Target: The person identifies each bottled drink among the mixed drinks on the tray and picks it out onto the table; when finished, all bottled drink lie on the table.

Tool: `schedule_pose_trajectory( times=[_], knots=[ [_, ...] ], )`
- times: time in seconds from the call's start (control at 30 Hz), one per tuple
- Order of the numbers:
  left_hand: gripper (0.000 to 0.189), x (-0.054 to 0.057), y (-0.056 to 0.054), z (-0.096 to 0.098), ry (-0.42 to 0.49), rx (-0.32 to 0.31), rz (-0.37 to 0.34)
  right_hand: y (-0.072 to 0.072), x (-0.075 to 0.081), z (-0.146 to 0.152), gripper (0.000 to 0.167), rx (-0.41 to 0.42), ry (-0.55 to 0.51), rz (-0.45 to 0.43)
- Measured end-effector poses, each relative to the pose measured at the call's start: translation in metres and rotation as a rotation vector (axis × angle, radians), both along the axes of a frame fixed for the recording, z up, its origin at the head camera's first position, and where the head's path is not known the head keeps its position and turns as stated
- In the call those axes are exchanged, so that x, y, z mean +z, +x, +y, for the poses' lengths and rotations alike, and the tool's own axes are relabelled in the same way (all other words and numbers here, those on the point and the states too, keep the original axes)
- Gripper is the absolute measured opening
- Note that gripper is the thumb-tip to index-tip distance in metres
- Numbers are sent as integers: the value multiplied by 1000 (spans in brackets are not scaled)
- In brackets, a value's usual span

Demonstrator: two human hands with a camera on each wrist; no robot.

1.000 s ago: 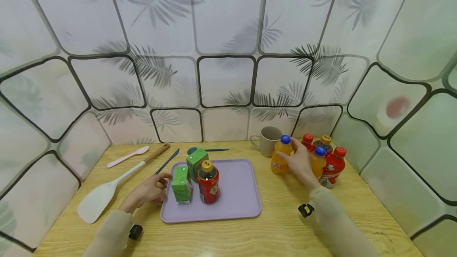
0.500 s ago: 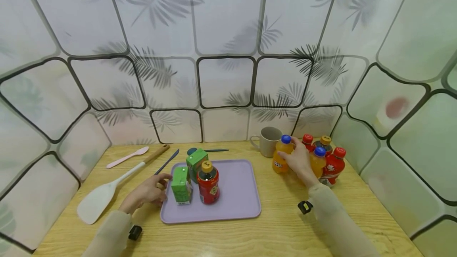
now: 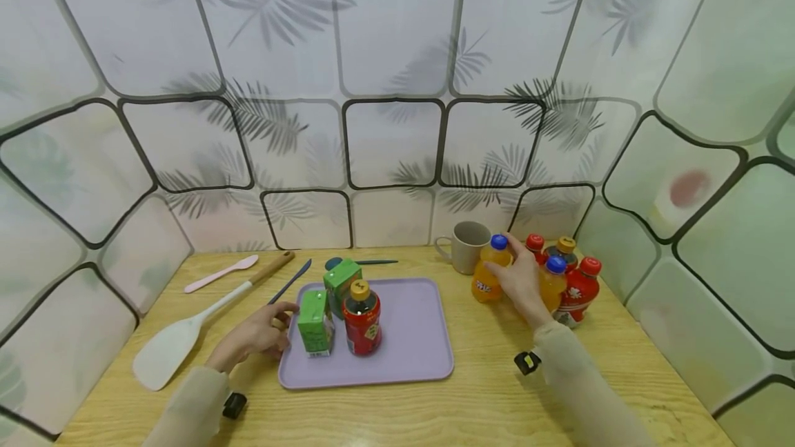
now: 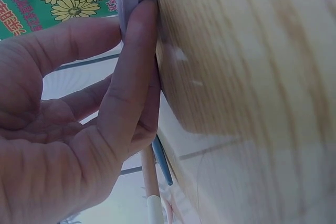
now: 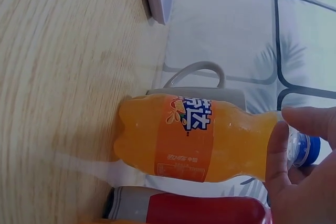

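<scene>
My left hand (image 3: 257, 334) grips the left rim of the lilac tray (image 3: 410, 357); its fingers meet the rim in the left wrist view. On the tray's left half stand two green drink cartons (image 3: 315, 323) and a red-labelled bottle (image 3: 363, 323) with a yellow cap. Over to the right, my right hand (image 3: 522, 278) pinches an orange soda bottle (image 5: 184, 135) at its neck, just under the blue cap. This bottle is roughly upright beside a grey mug (image 3: 467, 248). Whether its base touches the table I cannot tell.
Several more bottles (image 3: 577, 292), red and orange, crowd close behind and right of my right hand. Left of the tray lie a white spatula (image 3: 170, 350) with a wooden handle, a pink spoon (image 3: 223, 273) and a dark blue utensil (image 3: 292, 280). Another dark utensil (image 3: 373, 261) lies behind it.
The orange soda bottle has shifted only slightly in my right hand's hold, and the right forearm has edged a little left. My left hand and the tray stay put.
</scene>
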State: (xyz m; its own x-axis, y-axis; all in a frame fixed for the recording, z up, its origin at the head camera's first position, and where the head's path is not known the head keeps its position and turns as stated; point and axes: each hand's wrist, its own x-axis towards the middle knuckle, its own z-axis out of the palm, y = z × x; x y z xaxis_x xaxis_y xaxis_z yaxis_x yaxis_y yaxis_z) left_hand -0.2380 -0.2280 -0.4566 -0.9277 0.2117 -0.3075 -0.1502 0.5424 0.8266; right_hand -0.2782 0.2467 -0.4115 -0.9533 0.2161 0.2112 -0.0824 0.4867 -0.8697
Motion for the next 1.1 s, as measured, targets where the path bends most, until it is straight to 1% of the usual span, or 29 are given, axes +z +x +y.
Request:
schedule_pose_trajectory(
  times=[0.07,0.23,0.53,0.87,1.1],
  knots=[
    [74,0,0,0,3,-1,2,0,1,-1,72,-9,-6,6],
    [74,0,1,0,14,-4,10,1,1,-3,71,-34,15,2],
    [73,-2,0,-1,13,-2,12,-2,3,-2,72,-63,19,-5],
    [74,-2,0,-1,20,-4,17,-2,3,-1,71,-97,53,5],
    [74,-2,0,-1,17,-7,19,1,4,-1,71,-96,43,-1]
  ],
)
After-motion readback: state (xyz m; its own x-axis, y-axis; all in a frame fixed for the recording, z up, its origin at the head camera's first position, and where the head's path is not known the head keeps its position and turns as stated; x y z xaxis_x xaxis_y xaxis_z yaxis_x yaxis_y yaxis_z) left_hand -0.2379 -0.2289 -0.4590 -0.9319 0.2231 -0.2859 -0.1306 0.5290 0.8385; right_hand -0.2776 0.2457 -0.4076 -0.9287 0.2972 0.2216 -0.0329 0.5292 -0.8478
